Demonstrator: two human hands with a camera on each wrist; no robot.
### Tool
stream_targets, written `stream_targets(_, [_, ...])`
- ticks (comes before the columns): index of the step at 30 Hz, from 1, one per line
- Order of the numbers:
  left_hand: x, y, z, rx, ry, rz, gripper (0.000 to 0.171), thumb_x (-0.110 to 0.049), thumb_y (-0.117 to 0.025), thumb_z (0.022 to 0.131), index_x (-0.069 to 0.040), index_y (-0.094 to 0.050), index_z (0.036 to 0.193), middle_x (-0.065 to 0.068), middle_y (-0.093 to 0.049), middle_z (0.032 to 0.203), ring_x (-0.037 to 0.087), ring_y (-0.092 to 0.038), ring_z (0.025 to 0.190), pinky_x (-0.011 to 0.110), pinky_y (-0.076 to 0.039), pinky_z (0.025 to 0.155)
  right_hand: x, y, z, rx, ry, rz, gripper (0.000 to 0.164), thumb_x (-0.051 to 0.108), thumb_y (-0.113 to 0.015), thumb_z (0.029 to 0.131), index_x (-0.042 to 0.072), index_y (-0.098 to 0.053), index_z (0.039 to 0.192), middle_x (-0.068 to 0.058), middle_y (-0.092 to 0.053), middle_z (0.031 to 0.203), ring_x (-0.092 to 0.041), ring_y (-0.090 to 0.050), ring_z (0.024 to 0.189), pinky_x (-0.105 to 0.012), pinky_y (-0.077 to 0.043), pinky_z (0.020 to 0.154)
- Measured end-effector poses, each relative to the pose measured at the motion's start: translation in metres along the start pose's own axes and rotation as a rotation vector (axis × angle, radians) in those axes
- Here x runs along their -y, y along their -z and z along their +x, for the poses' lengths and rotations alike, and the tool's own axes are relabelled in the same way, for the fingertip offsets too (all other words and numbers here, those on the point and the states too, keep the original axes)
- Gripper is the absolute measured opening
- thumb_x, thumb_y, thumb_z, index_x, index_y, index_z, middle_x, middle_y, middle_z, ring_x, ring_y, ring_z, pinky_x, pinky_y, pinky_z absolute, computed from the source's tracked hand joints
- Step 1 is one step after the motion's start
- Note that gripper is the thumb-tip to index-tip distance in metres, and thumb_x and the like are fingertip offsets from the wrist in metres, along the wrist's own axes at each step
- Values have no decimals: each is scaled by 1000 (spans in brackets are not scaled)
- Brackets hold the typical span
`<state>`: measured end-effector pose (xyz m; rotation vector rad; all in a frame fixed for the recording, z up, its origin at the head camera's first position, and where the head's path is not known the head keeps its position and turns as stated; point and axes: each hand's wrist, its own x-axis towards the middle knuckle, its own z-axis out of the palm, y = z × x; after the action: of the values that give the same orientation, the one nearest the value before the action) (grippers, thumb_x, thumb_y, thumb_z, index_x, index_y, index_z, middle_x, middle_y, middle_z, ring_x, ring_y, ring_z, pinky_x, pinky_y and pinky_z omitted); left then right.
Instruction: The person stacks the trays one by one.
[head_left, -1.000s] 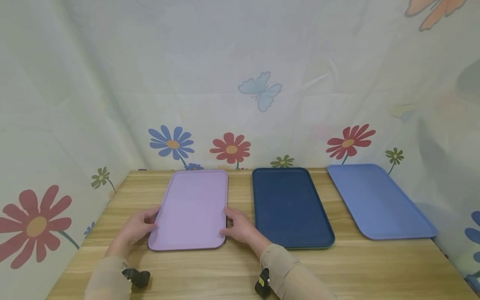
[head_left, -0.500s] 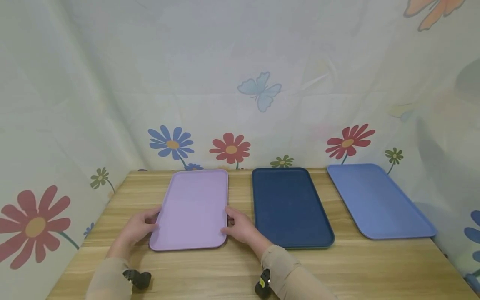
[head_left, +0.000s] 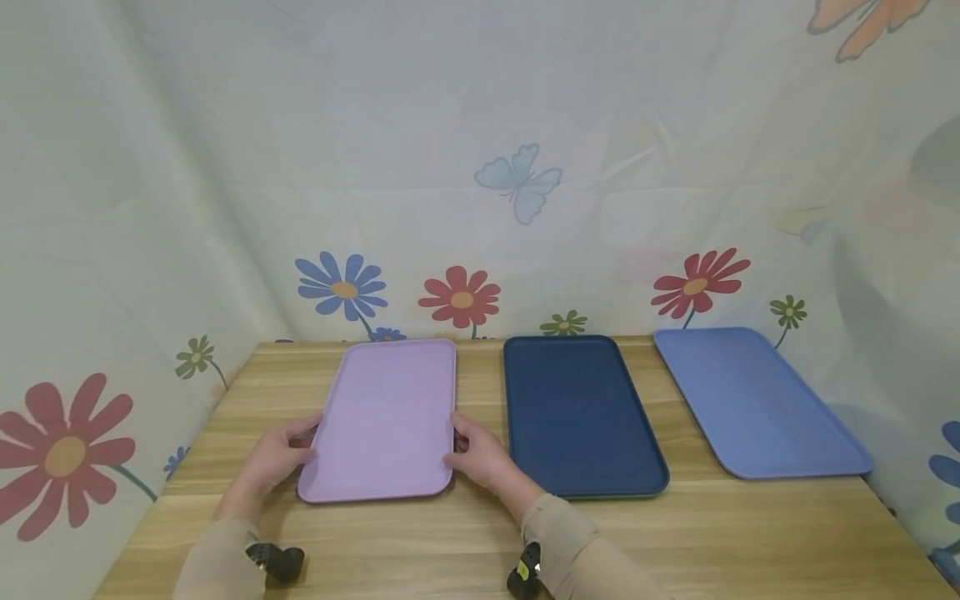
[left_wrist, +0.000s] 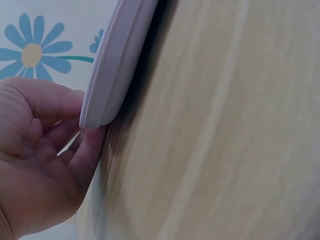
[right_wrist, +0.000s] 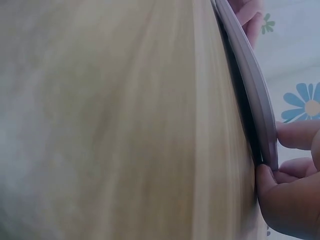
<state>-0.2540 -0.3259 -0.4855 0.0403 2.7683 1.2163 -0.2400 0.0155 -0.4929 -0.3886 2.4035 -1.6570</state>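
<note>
A pink-purple rectangular tray [head_left: 386, 417] lies lengthwise at the left of the table. My left hand [head_left: 279, 454] grips its near left edge, thumb at the rim; in the left wrist view the fingers of the left hand [left_wrist: 47, 150] reach under the tray's edge [left_wrist: 112, 75]. On the opposite side my right hand [head_left: 480, 454] pinches the near right edge. The right wrist view has the right hand [right_wrist: 292, 195] with fingers above and below the tray rim [right_wrist: 257, 95]. A dark gap shows between tray and tabletop in both wrist views.
Right of the pink-purple tray lies a dark navy tray [head_left: 581, 417], close to my right forearm. Further right, a light blue tray [head_left: 761, 408] sits at an angle by the table's right edge. A flower-printed cloth [head_left: 420, 208] hangs behind the wooden table [head_left: 420, 546].
</note>
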Motion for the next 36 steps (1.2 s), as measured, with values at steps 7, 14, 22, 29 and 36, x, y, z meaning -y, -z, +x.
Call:
stream_targets(7, [2, -1, 0, -2, -10, -23, 61, 1, -65, 86, 5, -44, 144, 34, -43, 142, 47, -55, 115, 49, -53, 91, 1, -3, -1, -29, -36, 61, 68, -7, -67, 88, -8, -35, 148, -25, -36, 152, -38, -47, 131, -41, -46, 102])
stream_targets(14, [3, 0, -3, -3, -9, -73, 61, 1, -65, 85, 6, -44, 143, 35, -43, 142, 48, -52, 121, 50, -49, 97, 4, -4, -4, -52, -33, 137, 67, -10, -65, 87, -9, -36, 147, -28, -36, 151, -41, -47, 130, -43, -46, 102])
stream_targets(22, [3, 0, -9, 14, 49, -216, 66, 1, -67, 84, 2, -43, 145, 32, -36, 149, 46, -44, 129, 39, -51, 96, 7, -1, -7, -53, -38, 204, 66, -11, -63, 87, -10, -36, 147, -31, -41, 146, -41, -48, 129, -42, -46, 102])
stream_targets(29, [4, -3, -10, 16, 66, -331, 65, 1, -67, 84, 3, -43, 145, 33, -38, 147, 26, -59, 112, 25, -55, 81, 5, 5, -10, -41, 21, 251, 67, -13, -62, 84, -14, -34, 145, -35, -45, 140, -42, -50, 126, -42, -47, 102])
stream_targets(36, [0, -6, -13, 8, 93, -417, 65, 3, -65, 85, 2, -42, 145, 32, -40, 146, 11, -62, 95, 27, -56, 77, 5, 10, -13, -35, 38, 252, 67, -12, -61, 85, -14, -33, 146, -35, -46, 139, -42, -50, 125, -42, -46, 102])
